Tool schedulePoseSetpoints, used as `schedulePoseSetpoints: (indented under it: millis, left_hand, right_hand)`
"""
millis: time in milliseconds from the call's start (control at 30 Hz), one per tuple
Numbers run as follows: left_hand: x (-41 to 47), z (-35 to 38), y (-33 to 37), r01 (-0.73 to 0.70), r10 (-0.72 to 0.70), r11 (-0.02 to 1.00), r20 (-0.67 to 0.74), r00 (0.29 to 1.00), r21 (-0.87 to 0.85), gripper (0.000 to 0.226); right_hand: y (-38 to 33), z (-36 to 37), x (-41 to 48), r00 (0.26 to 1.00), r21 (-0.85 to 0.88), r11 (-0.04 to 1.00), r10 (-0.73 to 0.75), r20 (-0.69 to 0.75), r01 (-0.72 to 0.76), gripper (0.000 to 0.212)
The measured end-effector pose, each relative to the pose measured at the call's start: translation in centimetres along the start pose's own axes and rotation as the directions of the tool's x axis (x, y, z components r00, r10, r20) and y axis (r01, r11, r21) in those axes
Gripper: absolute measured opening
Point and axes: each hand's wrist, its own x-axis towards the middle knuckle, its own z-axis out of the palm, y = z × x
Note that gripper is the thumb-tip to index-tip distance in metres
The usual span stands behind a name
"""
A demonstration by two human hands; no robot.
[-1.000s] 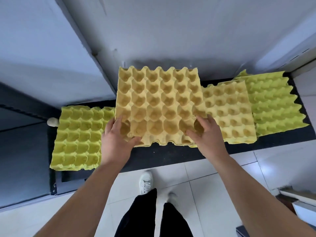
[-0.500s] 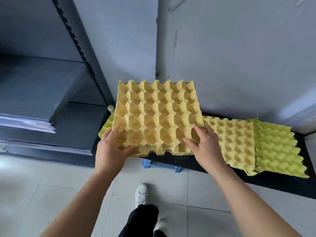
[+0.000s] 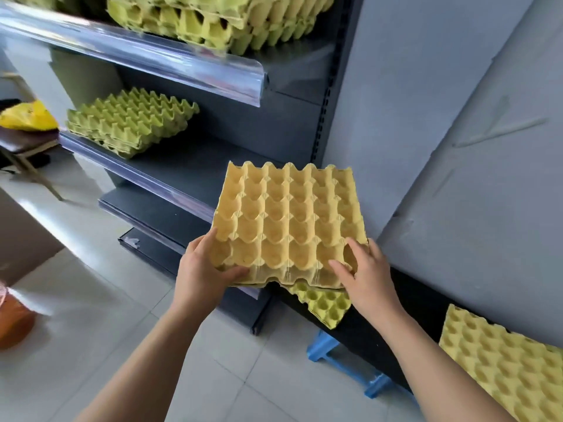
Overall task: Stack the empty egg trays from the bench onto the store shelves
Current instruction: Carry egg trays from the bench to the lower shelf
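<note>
I hold a yellow egg tray flat in the air in front of the dark store shelves. My left hand grips its near left corner, thumb on top. My right hand grips the near right corner, fingers in the cups. A greener tray lies below it on the black bench, partly hidden. Another yellow tray rests on the bench at the right. The middle shelf carries a short stack of green trays. The upper shelf holds a taller stack.
A clear plastic strip edges the upper shelf. A blue stool stands under the bench. A grey wall rises to the right of the shelf unit. At the far left are a yellow bag on a seat and an orange container on the tiled floor.
I have lifted the yellow tray off the bench and turned left; the shelves with their stacks have come into view and the bench trays have slid to the lower right.
</note>
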Motion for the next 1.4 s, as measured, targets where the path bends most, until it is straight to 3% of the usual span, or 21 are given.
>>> schedulePoseSetpoints:
  millis: [267,400,533,767,1200,1400]
  left_hand:
    - [9.5,-15.2,-7.8,-0.051,0.054,0.998,-0.083,0.995,0.035,0.091]
    - [14.1,-21.2,-10.8,0.032,-0.029,0.999,-0.109,0.994,0.026,0.114]
    - [18.5,-25.1,-13.5,0.016,-0.014,1.000,-0.110,0.994,0.015,0.075]
    - [26.8,-28.5,-16.3,-0.049,0.052,0.999,-0.134,0.990,0.022,0.065]
    - [43.5,-31.9,-19.9,-0.034,0.037,0.999,-0.125,0.991,0.026,0.088]
    - [50.4,-33.1,-22.5,-0.124,0.125,0.992,-0.035,0.992,0.038,0.073]
  right_hand:
    - [-16.7,8.4,4.7,0.999,0.006,0.999,-0.047,0.000,0.047,0.062]
    - [-23.5,12.1,7.1,0.996,0.018,0.996,-0.083,-0.017,0.083,0.061]
    - [-28.5,15.0,10.5,0.995,0.030,0.994,-0.104,-0.013,0.104,0.060]
    - [-34.4,18.9,17.4,0.990,0.020,0.990,-0.138,-0.030,0.139,0.060]
    - [-42.2,25.5,30.3,1.000,0.035,0.999,-0.028,-0.004,0.028,0.060]
    - [-45.2,28.3,33.1,0.997,0.031,0.998,0.062,-0.038,-0.061,0.060]
